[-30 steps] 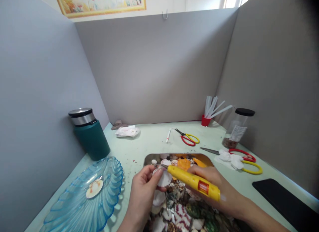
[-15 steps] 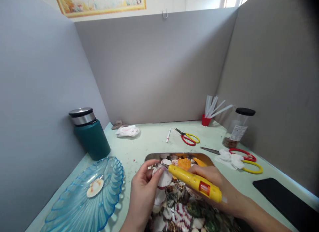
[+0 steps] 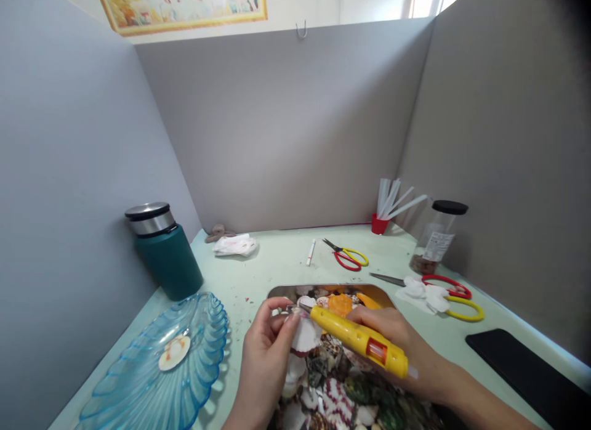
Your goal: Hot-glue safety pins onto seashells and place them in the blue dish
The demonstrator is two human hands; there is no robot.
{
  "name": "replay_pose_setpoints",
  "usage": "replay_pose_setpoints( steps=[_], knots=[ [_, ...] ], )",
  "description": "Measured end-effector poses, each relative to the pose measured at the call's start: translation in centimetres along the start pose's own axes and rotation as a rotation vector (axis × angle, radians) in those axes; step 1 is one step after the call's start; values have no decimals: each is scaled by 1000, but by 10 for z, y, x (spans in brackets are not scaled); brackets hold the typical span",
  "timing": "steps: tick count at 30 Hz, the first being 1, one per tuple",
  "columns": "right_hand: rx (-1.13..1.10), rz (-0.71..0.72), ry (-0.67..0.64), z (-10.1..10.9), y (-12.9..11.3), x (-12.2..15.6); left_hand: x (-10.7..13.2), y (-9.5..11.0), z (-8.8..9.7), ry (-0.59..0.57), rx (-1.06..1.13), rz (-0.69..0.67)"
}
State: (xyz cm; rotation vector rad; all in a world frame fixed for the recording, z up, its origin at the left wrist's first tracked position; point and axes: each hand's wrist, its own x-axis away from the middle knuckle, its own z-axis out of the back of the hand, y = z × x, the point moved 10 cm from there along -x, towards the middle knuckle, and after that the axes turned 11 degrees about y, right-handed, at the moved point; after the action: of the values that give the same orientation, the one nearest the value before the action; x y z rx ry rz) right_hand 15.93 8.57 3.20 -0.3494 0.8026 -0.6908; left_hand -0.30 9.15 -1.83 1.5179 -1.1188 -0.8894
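Note:
Between the thumb and fingers of my left hand [image 3: 268,347] is a white scallop shell [image 3: 306,336], pinched near its narrow end. My right hand [image 3: 397,340] grips a yellow hot glue gun [image 3: 357,336], whose metal nozzle points left and reaches the shell's upper edge by my left fingertips. Whether glue is coming out is too small to tell. Both hands are above a metal tray [image 3: 376,289] full of mixed shells. Among these, an orange shell [image 3: 340,305] and a purple-and-white striped shell [image 3: 338,400] stand out.
A blue glass shell-shaped dish [image 3: 148,390] holds one shell at left, before a teal bottle [image 3: 168,260]. Scissors [image 3: 347,255], a white marker [image 3: 311,252], a red cup of glue sticks [image 3: 380,224], larger scissors [image 3: 464,308], a lidded jar [image 3: 436,239] and a black phone-like slab [image 3: 521,368] lie around.
The shell in my left hand has tilted slightly, showing more of its white face. The nozzle stays at its upper edge. The whole view has shifted a little.

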Motion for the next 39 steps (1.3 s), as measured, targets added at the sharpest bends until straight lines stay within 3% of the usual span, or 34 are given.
replay_pose_setpoints(
  steps=[7, 19, 39],
  knots=[
    [-23, -5, -11, 0, 1, 0, -1, 2, 2, 20, -68, -38],
    [-41, -135, -34, -1, 10, -1, 0, 6, 7, 69, -85, -66],
    [-15, -91, -18, -2, 11, 0, 0, 3, 6, 56, -195, -141]
  ],
)
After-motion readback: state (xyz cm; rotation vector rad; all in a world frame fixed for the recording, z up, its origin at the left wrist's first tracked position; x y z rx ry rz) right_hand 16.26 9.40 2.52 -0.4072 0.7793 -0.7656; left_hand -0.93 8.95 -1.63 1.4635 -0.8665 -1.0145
